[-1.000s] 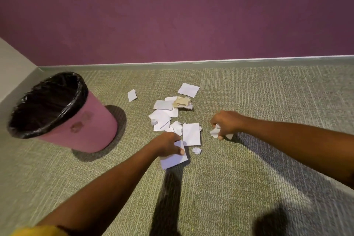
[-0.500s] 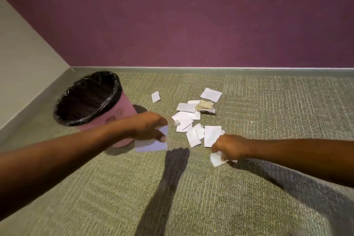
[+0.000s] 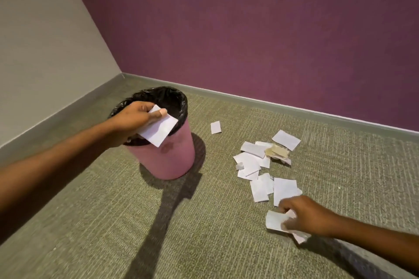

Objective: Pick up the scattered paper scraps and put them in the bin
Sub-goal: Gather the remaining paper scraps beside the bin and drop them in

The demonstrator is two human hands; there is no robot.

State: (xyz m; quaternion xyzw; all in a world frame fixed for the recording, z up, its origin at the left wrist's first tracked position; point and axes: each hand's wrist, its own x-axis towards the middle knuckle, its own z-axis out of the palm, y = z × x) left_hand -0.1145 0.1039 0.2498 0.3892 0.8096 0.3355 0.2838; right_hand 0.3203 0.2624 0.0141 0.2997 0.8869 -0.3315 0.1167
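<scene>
A pink bin (image 3: 169,156) with a black liner stands on the carpet at centre left. My left hand (image 3: 133,118) pinches a white paper scrap (image 3: 159,129) over the bin's open mouth. Several white scraps and one crumpled tan scrap lie in a loose pile (image 3: 260,163) to the right of the bin. A single small scrap (image 3: 215,127) lies apart, between bin and pile. My right hand (image 3: 303,216) is low at the pile's near edge, gripping crumpled white scraps (image 3: 275,221) just above the carpet.
The grey-green carpet (image 3: 113,222) meets a purple wall (image 3: 249,29) behind and a grey wall (image 3: 45,52) at the left, with the bin near that corner. My arm's shadow falls across the carpet in front of the bin.
My left hand carried its white scrap from beside the pile up and left to above the bin's mouth. My right hand stayed low by the pile with its scraps. The view swung left.
</scene>
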